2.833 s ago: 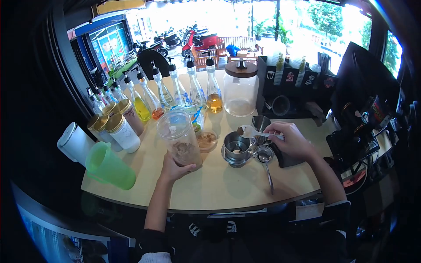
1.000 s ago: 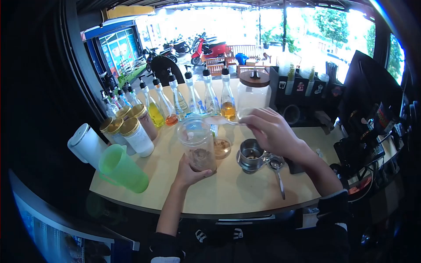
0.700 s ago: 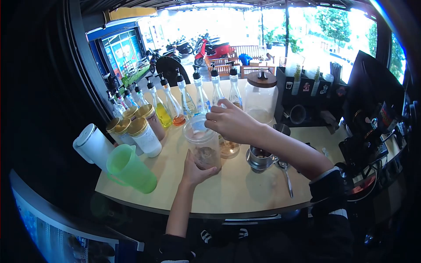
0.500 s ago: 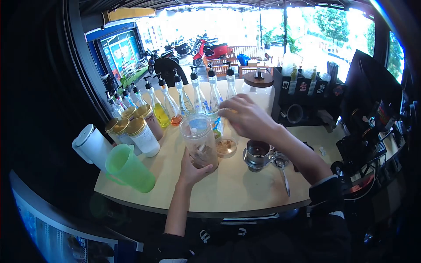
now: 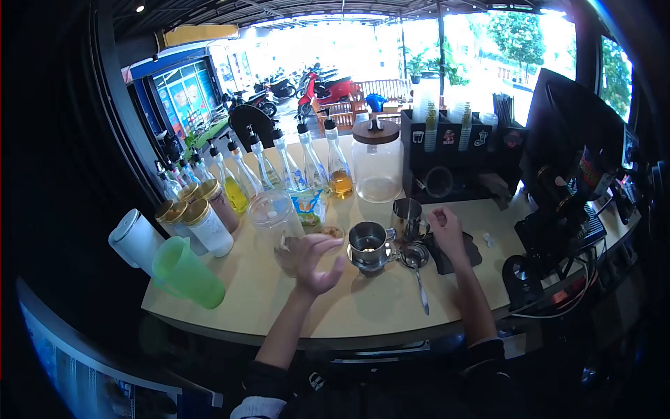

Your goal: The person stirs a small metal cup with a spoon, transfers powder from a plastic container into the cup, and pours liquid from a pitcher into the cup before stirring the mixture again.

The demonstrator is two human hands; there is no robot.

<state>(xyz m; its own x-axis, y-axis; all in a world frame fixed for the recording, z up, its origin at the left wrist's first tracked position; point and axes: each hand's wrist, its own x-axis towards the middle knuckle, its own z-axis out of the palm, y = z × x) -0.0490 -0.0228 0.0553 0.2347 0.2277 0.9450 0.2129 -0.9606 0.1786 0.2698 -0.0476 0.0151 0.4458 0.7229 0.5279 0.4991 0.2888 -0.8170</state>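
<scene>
My left hand [image 5: 317, 267] is raised with its fingers apart and holds nothing. It partly covers a clear plastic jar [image 5: 273, 215] standing upright on the counter. My right hand [image 5: 448, 234] has curled fingers at the handle side of a metal pitcher [image 5: 406, 218]; the exact grip is small and partly hidden. Between my hands stands a metal drip filter [image 5: 370, 243], with some light bits inside it. A round clear lid [image 5: 331, 232] lies behind my left hand. Right of the filter, a spoon [image 5: 422, 290] lies beside a small round metal piece [image 5: 414, 255].
A green pitcher [image 5: 187, 272] and gold-lidded jars [image 5: 207, 234] stand on the left. Pump bottles [image 5: 283, 157] line the back, beside a large wooden-lidded glass jar [image 5: 378, 167]. A black cup holder [image 5: 447, 143] and a monitor [image 5: 569, 140] stand at right.
My left hand has let go of the clear jar, which now stands on the counter. My right hand has moved from above the lid to beside the metal pitcher. The view has shifted right.
</scene>
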